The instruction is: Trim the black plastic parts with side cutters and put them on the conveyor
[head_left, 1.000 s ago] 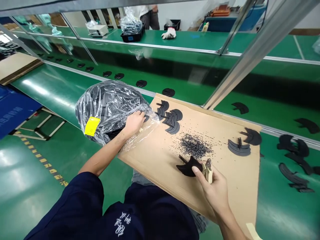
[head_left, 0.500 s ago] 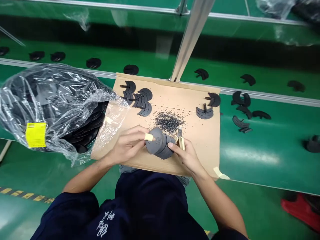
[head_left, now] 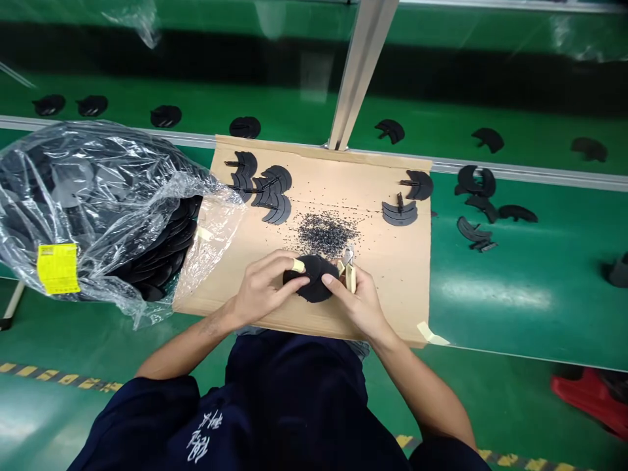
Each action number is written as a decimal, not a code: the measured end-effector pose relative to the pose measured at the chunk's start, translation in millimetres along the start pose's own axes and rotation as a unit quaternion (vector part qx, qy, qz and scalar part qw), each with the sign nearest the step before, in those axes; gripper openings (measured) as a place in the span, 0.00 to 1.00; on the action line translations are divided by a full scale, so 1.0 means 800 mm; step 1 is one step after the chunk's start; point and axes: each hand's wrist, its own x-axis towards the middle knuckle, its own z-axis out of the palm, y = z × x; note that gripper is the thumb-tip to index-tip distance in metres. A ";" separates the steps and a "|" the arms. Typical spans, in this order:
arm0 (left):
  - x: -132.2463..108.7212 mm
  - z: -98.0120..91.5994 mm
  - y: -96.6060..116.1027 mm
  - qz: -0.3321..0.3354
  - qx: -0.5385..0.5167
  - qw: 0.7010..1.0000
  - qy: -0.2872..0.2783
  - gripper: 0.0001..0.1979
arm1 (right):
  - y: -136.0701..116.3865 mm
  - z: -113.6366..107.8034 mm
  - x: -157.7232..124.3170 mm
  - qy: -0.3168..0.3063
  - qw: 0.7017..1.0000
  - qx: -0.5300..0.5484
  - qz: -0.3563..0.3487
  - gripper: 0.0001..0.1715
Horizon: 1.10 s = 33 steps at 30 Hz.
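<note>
My left hand (head_left: pixel 262 288) and my right hand (head_left: pixel 356 302) both grip a round black rubber piece (head_left: pixel 311 280) over the near edge of a cardboard sheet (head_left: pixel 333 301) that lies across my lap. The right hand also holds small tape-wrapped nippers (head_left: pixel 348 269) against its palm. My left thumb wears a strip of tape. A heap of tiny black trimmings (head_left: pixel 326 233) lies just beyond the hands. Trimmed crescent pieces sit in a group at the board's far left (head_left: pixel 267 190) and in another group at its far right (head_left: pixel 407 199).
A clear plastic bag (head_left: pixel 93 203) full of black pieces, with a yellow label (head_left: pixel 57 268), rests at the left, its mouth on the cardboard. Behind runs a green conveyor belt (head_left: pixel 540 261) with scattered black pieces (head_left: pixel 478 196). A slanted metal post (head_left: pixel 360 65) rises behind the board.
My left hand came out of the bag with a black piece and met the right hand at the board's near edge. The view dropped and swung left to centre on the board.
</note>
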 end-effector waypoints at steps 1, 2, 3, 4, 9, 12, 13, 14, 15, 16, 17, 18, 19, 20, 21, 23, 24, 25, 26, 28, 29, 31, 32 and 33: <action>0.001 0.003 0.000 0.003 0.027 1.000 0.006 0.05 | 0.000 0.001 0.000 0.004 1.000 -0.013 -0.011 0.23; 0.001 0.006 0.000 0.005 0.051 0.999 0.010 0.06 | 0.000 0.001 -0.001 0.008 0.999 -0.026 -0.021 0.22; 0.001 0.008 0.000 0.007 0.068 0.998 0.012 0.07 | 0.000 0.001 -0.001 0.012 0.999 -0.037 -0.031 0.21; 0.001 0.009 0.000 0.007 0.079 0.997 0.010 0.09 | 0.001 0.002 -0.002 0.015 0.998 -0.047 -0.040 0.20; 0.000 0.016 0.005 -0.010 0.081 0.996 0.019 0.11 | 0.007 0.004 -0.004 0.030 0.992 -0.082 -0.086 0.16; 0.000 0.020 0.007 -0.012 0.078 0.996 0.034 0.10 | 0.013 0.005 -0.005 0.041 0.990 -0.087 -0.101 0.15; 0.001 0.021 0.007 -0.010 0.074 0.997 0.036 0.10 | 0.014 0.005 -0.005 0.046 0.990 -0.088 -0.101 0.16; 0.001 0.022 0.006 -0.008 0.072 0.997 0.038 0.10 | 0.016 0.006 -0.006 0.050 0.990 -0.091 -0.100 0.17; 0.001 0.023 0.006 -0.007 0.070 0.997 0.039 0.10 | 0.017 0.006 -0.006 0.054 0.989 -0.095 -0.098 0.18; 0.002 0.023 0.005 -0.006 0.071 0.997 0.041 0.10 | 0.018 0.006 -0.007 0.057 0.989 -0.099 -0.097 0.19; 0.002 0.023 0.005 -0.007 0.071 0.996 0.043 0.10 | 0.018 0.007 -0.007 0.057 0.988 -0.103 -0.097 0.19; 0.002 0.023 0.004 -0.009 0.071 0.996 0.046 0.10 | 0.018 0.007 -0.008 0.057 0.988 -0.104 -0.098 0.20; 0.002 0.023 0.004 -0.012 0.068 0.997 0.047 0.11 | 0.018 0.007 -0.008 0.055 0.988 -0.102 -0.102 0.19; 0.002 0.024 0.004 -0.017 0.062 0.997 0.049 0.11 | 0.018 0.008 -0.008 0.054 0.988 -0.099 -0.107 0.19; 0.001 0.024 0.004 -0.022 0.052 0.997 0.052 0.11 | 0.018 0.008 -0.009 0.053 0.988 -0.096 -0.112 0.18; 0.000 0.027 0.005 -0.045 0.019 0.997 0.059 0.13 | 0.017 0.008 -0.010 0.054 0.987 -0.097 -0.118 0.18; -0.002 0.028 0.004 -0.067 -0.006 0.996 0.059 0.15 | 0.018 0.008 -0.011 0.055 0.986 -0.101 -0.119 0.18; -0.003 0.030 0.003 -0.094 -0.039 0.993 0.056 0.18 | 0.018 0.008 -0.012 0.055 0.986 -0.105 -0.119 0.18; -0.004 0.031 0.002 -0.125 -0.077 0.988 0.047 0.19 | 0.019 0.008 -0.012 0.056 0.985 -0.109 -0.121 0.18; -0.006 0.033 -0.001 -0.180 -0.150 0.972 0.017 0.19 | 0.022 0.008 -0.014 0.057 0.983 -0.118 -0.129 0.18; -0.006 0.032 -0.003 -0.198 -0.177 0.964 0.002 0.18 | 0.023 0.008 -0.014 0.056 0.982 -0.123 -0.133 0.17; -0.006 0.029 -0.004 -0.210 -0.202 0.956 -0.014 0.17 | 0.023 0.005 -0.013 0.052 0.977 -0.139 -0.154 0.15; -0.006 0.026 -0.003 -0.207 -0.201 0.957 -0.016 0.17 | 0.021 0.003 -0.012 0.047 0.972 -0.151 -0.176 0.13; -0.005 0.023 -0.002 -0.198 -0.191 0.961 -0.017 0.16 | 0.018 0.000 -0.010 0.041 0.964 -0.166 -0.205 0.11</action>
